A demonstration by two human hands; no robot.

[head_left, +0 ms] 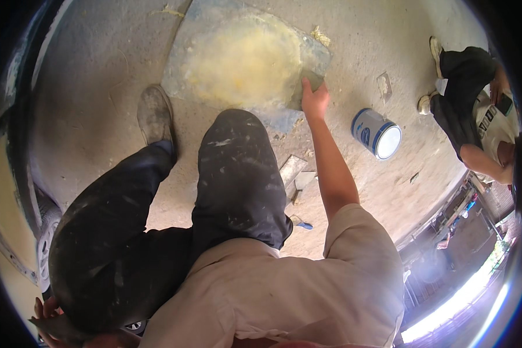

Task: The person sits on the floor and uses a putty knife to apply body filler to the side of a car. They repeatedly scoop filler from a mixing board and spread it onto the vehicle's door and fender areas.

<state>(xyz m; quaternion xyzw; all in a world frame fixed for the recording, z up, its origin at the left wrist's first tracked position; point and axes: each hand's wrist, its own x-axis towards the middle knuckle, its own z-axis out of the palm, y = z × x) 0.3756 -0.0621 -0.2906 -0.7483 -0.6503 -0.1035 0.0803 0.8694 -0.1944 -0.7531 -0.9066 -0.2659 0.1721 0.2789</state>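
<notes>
— What are the fingers doing?

— I see the right hand (314, 100) stretched out, its fingers (311, 88) held close together and pinching a small dark flat pad (313, 78) at its lower edge. I take it for a scraper or sanding piece, but I cannot tell which.

— And where is the pad?

— It lies on the right edge of the grey board (307, 52), just beside the yellow patch (243, 58) spread over the board's middle.

— The other hand?

— The left hand (49, 319) is well away from the board, low in the picture under the dark trouser leg (116, 249). Its fingers look loosely spread, touching nothing I can make out.

— What else is near the board?

— A dusty shoe (155, 114) stands just left of it. A blue-and-white tin (377, 133) lies on its side to the right. Flat metal blades (296, 174) lie below the board, beside the knee. Farther right, another person (475, 110) crouches, well apart.
</notes>
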